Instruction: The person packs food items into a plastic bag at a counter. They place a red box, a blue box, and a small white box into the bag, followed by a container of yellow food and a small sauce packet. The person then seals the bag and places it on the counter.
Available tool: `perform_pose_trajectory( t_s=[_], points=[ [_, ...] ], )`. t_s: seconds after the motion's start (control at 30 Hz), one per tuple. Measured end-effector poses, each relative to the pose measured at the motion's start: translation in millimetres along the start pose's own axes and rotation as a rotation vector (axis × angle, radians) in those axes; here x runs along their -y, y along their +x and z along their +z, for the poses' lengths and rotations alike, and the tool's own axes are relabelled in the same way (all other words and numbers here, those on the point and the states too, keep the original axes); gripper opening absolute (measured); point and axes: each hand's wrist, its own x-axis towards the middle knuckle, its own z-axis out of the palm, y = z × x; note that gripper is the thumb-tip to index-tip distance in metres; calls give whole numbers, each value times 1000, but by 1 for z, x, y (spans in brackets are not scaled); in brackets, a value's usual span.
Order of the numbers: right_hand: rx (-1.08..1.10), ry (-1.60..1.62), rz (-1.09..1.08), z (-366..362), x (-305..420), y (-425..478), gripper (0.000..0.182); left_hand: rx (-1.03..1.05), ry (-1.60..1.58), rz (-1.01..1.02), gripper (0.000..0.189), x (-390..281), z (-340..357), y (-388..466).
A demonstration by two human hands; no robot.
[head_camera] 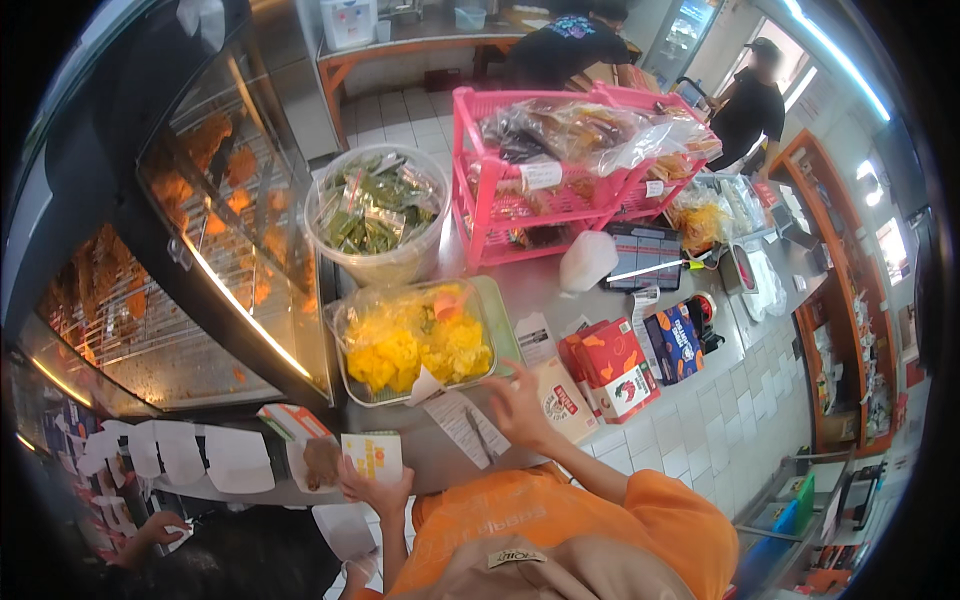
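Observation:
My left hand (375,487) grips a small white food box (373,456) with yellow printing, low over the counter's front edge. My right hand (517,409) holds nothing; its fingers are apart and slightly curled above a printed receipt (457,424) with a pen (480,435) on it. Behind the hands, a clear tray (491,360) holds yellow food in plastic bags and a pink scoop. Left of the held box stands an open carton (300,424) with a brown fried piece (322,463) in it. Right of my right hand are a cream paper bag (562,405) and red boxes (611,367).
A glass warming cabinet (247,300) with fried food stands left. Behind the tray are a bucket (375,262) of green bagged leaves and a pink rack (480,202). Open white boxes (240,457) line the left counter edge. A co-worker (247,555) stands close at lower left.

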Motion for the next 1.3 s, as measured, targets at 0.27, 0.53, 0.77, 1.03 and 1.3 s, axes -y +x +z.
perform_pose_trajectory(
  t_s=[0.27, 0.53, 0.77, 1.03, 1.3],
  points=[
    [-362, -10, -387, -147, 26, 280, 19, 398, -302, 335, 104, -58, 26, 1],
    [-193, -765, -184, -123, -12, 377, 9, 470, -180, 298, 107, -89, 39, -5],
    [-444, -131, -325, -154, -27, 372, 8, 363, -465, 235, 77, -97, 33, 11],
    [-553, 477, -289, -172, 49, 327, 7, 270, -789, 242, 23, -177, -18, 119],
    [-111, 584, -193, -192, 126, 197, 8, 95, -849, 461, 23, -285, -79, 210]
  ],
)
